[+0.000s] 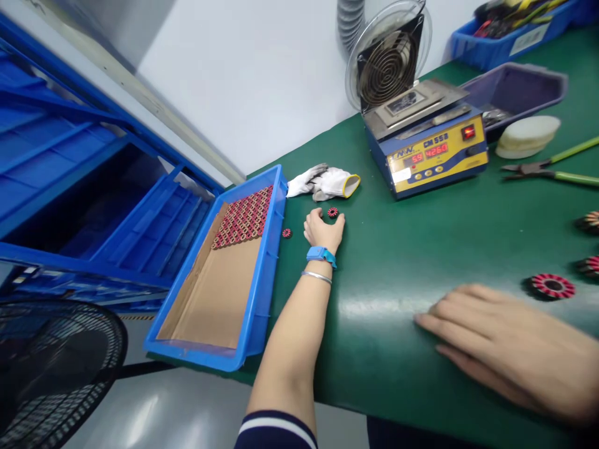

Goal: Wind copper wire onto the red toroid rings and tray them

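My left hand [324,229], with a blue wrist strap, is over the green tabletop. Its thumb and fingers are apart, with a small round wound stator [332,212] just past the gap between them; I cannot make out any contact. Another small stator [287,233] lies to the left, beside a blue tray [250,299]. At the lower right my right hand [510,343] is slightly blurred, fingers stretched out low over the table, and nothing shows in it. Beyond it sits a red and black stator [553,285], with more at the right edge.
Rows of stators [243,218] fill the far part of the cardboard-lined tray. White gloves [330,182] lie behind my left hand. A blue and yellow solder pot [430,153], green-handled cutters [552,167] and a purple bin [515,87] stand farther back. A black fan [56,368] is at lower left.
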Tool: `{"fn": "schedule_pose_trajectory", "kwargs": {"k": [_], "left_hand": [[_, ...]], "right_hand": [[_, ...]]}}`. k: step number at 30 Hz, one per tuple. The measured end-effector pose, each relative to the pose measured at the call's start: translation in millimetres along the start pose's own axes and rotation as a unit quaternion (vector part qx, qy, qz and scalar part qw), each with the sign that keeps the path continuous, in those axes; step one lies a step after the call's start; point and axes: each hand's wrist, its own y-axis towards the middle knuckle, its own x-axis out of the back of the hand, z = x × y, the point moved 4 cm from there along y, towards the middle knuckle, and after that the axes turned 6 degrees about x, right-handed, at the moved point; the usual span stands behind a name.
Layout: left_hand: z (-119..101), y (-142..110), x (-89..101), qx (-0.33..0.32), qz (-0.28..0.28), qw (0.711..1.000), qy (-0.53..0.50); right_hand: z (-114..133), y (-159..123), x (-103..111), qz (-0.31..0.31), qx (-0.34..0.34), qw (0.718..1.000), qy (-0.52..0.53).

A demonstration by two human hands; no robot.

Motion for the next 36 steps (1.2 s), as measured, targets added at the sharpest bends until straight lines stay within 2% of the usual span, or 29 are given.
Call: {"fn": "schedule_pose_trajectory", "kwargs": {"k": [2, 4, 9, 11, 13, 15, 18, 21, 23, 26, 28, 32, 36], "left_hand": [[-2, 6, -0.8, -0.019, 0.016, 1.0, -0.014], [-3, 8, 0.6, -0.031, 0.029, 0.998, -0.042], [-3, -7, 5.1, -0.041, 0.082, 0.981, -0.17], [-2, -24, 8.0, -0.039, 0.106, 0.97, -0.215], [-1, -49, 12.0, -0.037, 0.125, 0.96, -0.248], [-1, -77, 14.8, -0.036, 0.152, 0.95, -0.269], [-7, -116, 13.1, -0.031, 0.223, 0.929, -0.294], [-17, -138, 5.4, -0.037, 0.34, 0.873, -0.348], [-19, -143, 2.7, -0.047, 0.386, 0.844, -0.368], [-16, -145, 0.4, -0.029, 0.427, 0.825, -0.369], [-13, -146, -0.5, -0.009, 0.447, 0.815, -0.368], [-14, -148, 1.4, -0.03, 0.456, 0.805, -0.379], [-19, -148, 3.5, -0.06, 0.45, 0.807, -0.378]], "right_hand": [[12, 5, -14, 0.041, 0.011, 0.999, -0.001], [8, 8, -20, 0.05, -0.03, 0.998, -0.022], [-48, 2, -4, 0.043, -0.209, 0.97, -0.118], [-65, -3, 5, 0.038, -0.276, 0.95, -0.142], [-71, -4, 9, 0.031, -0.311, 0.938, -0.15], [-65, -2, 11, 0.01, -0.295, 0.947, -0.122], [-47, 6, 15, -0.059, -0.209, 0.976, -0.021], [-37, 10, 18, -0.116, -0.165, 0.975, 0.092], [-39, 10, 17, -0.129, -0.18, 0.961, 0.162], [-45, 11, 14, -0.139, -0.199, 0.944, 0.224], [-46, 14, 13, -0.135, -0.196, 0.943, 0.234], [-47, 17, 11, -0.115, -0.199, 0.94, 0.252], [-47, 17, 10, -0.107, -0.207, 0.937, 0.261]]}}
